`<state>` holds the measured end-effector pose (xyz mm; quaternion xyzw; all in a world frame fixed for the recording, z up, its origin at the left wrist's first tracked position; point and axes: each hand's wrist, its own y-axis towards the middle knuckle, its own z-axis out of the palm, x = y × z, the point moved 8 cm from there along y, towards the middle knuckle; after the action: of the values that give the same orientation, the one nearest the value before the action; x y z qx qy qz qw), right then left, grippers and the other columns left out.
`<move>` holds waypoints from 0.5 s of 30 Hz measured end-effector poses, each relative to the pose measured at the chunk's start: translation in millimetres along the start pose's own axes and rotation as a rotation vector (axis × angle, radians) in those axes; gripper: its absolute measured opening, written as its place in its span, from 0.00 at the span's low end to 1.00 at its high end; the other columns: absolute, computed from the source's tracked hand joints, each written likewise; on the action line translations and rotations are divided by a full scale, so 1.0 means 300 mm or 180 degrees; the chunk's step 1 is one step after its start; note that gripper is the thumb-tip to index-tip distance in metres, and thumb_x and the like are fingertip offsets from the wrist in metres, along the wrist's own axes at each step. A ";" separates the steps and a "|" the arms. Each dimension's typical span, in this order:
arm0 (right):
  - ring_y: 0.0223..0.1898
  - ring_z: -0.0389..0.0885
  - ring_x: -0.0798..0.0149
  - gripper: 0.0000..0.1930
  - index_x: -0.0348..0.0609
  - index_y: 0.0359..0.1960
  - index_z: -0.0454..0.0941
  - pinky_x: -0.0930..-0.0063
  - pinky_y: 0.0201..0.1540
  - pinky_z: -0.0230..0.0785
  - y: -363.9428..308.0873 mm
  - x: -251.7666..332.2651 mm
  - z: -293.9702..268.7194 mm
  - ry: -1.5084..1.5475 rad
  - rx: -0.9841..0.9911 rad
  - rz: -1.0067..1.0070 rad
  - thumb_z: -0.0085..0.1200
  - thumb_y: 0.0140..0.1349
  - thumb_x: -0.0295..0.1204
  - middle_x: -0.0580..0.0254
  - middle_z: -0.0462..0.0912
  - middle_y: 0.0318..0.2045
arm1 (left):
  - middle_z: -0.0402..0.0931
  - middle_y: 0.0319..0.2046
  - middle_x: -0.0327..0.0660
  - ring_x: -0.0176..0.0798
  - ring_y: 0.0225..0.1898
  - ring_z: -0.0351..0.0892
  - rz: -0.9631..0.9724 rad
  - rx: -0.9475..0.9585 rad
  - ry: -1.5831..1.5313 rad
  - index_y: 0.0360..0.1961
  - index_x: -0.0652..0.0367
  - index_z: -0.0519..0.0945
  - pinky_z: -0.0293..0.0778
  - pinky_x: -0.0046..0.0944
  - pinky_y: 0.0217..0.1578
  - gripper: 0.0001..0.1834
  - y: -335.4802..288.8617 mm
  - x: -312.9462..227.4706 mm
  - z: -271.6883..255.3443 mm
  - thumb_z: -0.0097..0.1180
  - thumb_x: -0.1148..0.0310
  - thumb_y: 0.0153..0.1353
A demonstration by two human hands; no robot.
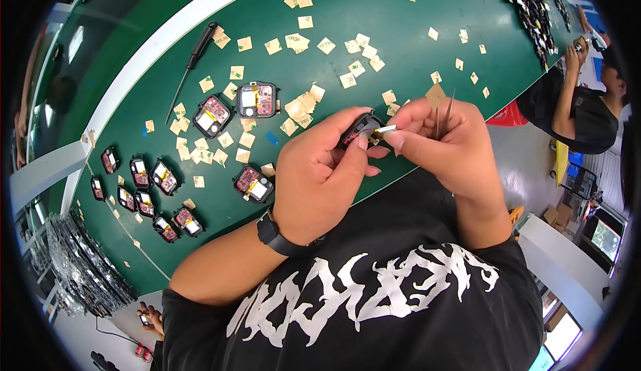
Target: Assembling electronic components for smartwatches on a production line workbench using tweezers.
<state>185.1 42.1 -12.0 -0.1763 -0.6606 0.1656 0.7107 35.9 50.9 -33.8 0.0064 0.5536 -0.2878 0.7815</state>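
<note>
My left hand is closed around an open black device case, and a bit of red circuit board shows inside it. My right hand pinches a small white block with yellow tape, probably a battery, at the case's right edge. Tweezers are also tucked in that hand, points up, away from the case. Next to the tweezers is a tan square; whether they grip it, I cannot tell. My fingers partly hide the case's inside.
Similar open cases with red boards lie on the green table, several more at left. Tan adhesive squares are scattered about. A black screwdriver lies behind the cases. Silvery bundles stand far left; a co-worker sits at right.
</note>
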 end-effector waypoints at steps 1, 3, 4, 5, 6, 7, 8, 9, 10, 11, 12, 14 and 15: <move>0.25 0.76 0.81 0.08 0.32 0.37 0.82 0.85 0.26 0.65 -0.005 0.012 0.009 0.0067 -0.0021 -0.0162 0.66 0.59 0.22 0.67 0.84 0.27 | 0.79 0.49 0.48 0.37 0.45 0.84 0.0009 0.0005 0.0080 0.60 0.72 0.72 0.85 0.34 0.41 0.18 0.000 0.000 0.000 0.49 0.79 0.71; 0.24 0.76 0.80 0.06 0.33 0.36 0.82 0.83 0.25 0.66 -0.013 0.036 0.015 -0.0605 -0.0010 -0.0466 0.66 0.58 0.21 0.66 0.83 0.26 | 0.79 0.49 0.47 0.36 0.45 0.83 0.0037 -0.0024 0.0062 0.60 0.72 0.72 0.85 0.34 0.41 0.18 0.000 0.005 -0.005 0.49 0.79 0.71; 0.23 0.77 0.78 0.05 0.33 0.34 0.83 0.81 0.25 0.67 -0.019 0.060 0.025 -0.1281 -0.0004 -0.0779 0.65 0.57 0.20 0.65 0.83 0.26 | 0.79 0.48 0.46 0.35 0.46 0.83 0.0073 -0.0044 0.0044 0.60 0.72 0.73 0.85 0.34 0.42 0.17 0.000 0.006 -0.009 0.49 0.79 0.72; 0.23 0.77 0.78 0.05 0.33 0.34 0.83 0.81 0.25 0.67 -0.018 0.058 0.029 -0.1279 0.0001 -0.0774 0.65 0.57 0.20 0.65 0.83 0.26 | 0.79 0.48 0.46 0.35 0.46 0.83 0.0069 -0.0050 0.0044 0.60 0.72 0.73 0.85 0.34 0.42 0.17 0.001 0.008 -0.012 0.49 0.79 0.72; 0.22 0.77 0.75 0.05 0.35 0.33 0.83 0.79 0.24 0.67 -0.031 0.098 0.045 -0.1671 -0.0073 -0.1323 0.65 0.55 0.19 0.63 0.82 0.24 | 0.79 0.48 0.45 0.35 0.46 0.83 0.0077 -0.0002 0.0072 0.61 0.72 0.72 0.85 0.34 0.42 0.18 0.002 0.010 -0.011 0.49 0.79 0.72; 0.21 0.77 0.72 0.05 0.36 0.32 0.84 0.77 0.24 0.68 -0.051 0.134 0.063 -0.2060 -0.0148 -0.1874 0.64 0.54 0.19 0.61 0.81 0.23 | 0.79 0.48 0.45 0.34 0.46 0.82 0.0085 0.0046 0.0100 0.61 0.72 0.72 0.85 0.34 0.43 0.18 0.003 0.010 -0.009 0.49 0.79 0.72; 0.21 0.77 0.72 0.05 0.36 0.32 0.84 0.77 0.24 0.68 -0.049 0.130 0.064 -0.2059 -0.0141 -0.1870 0.64 0.54 0.19 0.61 0.81 0.23 | 0.79 0.48 0.45 0.34 0.46 0.82 0.0081 0.0039 0.0098 0.61 0.72 0.72 0.85 0.34 0.43 0.18 0.002 0.010 -0.009 0.49 0.79 0.72; 0.21 0.77 0.69 0.05 0.36 0.32 0.84 0.77 0.24 0.68 -0.054 0.138 0.065 -0.2179 -0.0226 -0.2025 0.64 0.53 0.19 0.60 0.80 0.23 | 0.79 0.48 0.44 0.34 0.46 0.82 0.0063 0.0047 0.0074 0.61 0.71 0.72 0.85 0.34 0.43 0.18 0.001 0.011 -0.007 0.48 0.79 0.71; 0.20 0.77 0.67 0.06 0.36 0.33 0.84 0.77 0.24 0.68 -0.059 0.146 0.065 -0.2298 -0.0312 -0.2179 0.64 0.52 0.19 0.59 0.80 0.22 | 0.79 0.48 0.44 0.34 0.47 0.82 0.0044 0.0056 0.0050 0.61 0.71 0.72 0.85 0.34 0.44 0.18 0.000 0.012 -0.006 0.48 0.80 0.71; 0.20 0.77 0.67 0.06 0.36 0.33 0.84 0.77 0.24 0.68 -0.057 0.144 0.062 -0.2301 -0.0310 -0.2177 0.64 0.52 0.19 0.59 0.80 0.22 | 0.79 0.48 0.44 0.34 0.47 0.82 0.0043 0.0055 0.0046 0.61 0.71 0.72 0.85 0.34 0.44 0.18 0.000 0.013 -0.006 0.48 0.80 0.71; 0.21 0.77 0.67 0.06 0.36 0.33 0.84 0.76 0.24 0.68 -0.050 0.136 0.058 -0.2333 -0.0266 -0.2089 0.64 0.53 0.19 0.59 0.80 0.22 | 0.79 0.49 0.44 0.34 0.47 0.82 0.0038 0.0047 0.0041 0.61 0.71 0.72 0.85 0.34 0.44 0.18 0.000 0.014 -0.007 0.48 0.80 0.71; 0.21 0.77 0.67 0.06 0.36 0.33 0.84 0.76 0.23 0.68 -0.044 0.130 0.059 -0.2364 -0.0221 -0.1998 0.64 0.53 0.19 0.59 0.80 0.22 | 0.79 0.49 0.44 0.34 0.47 0.82 0.0031 0.0039 0.0036 0.61 0.71 0.72 0.85 0.34 0.44 0.18 0.000 0.017 -0.009 0.48 0.80 0.71; 0.20 0.76 0.67 0.06 0.36 0.34 0.84 0.75 0.23 0.67 -0.040 0.129 0.064 -0.2307 -0.0185 -0.1950 0.64 0.54 0.20 0.59 0.80 0.22 | 0.78 0.49 0.44 0.34 0.48 0.82 0.0104 0.0091 0.0143 0.62 0.71 0.71 0.84 0.35 0.45 0.19 0.000 0.014 -0.007 0.47 0.80 0.71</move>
<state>168.9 50.2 29.1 0.0760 -0.8919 -0.0194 0.4453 35.1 49.6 -38.2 0.0331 0.5667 -0.2825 0.7733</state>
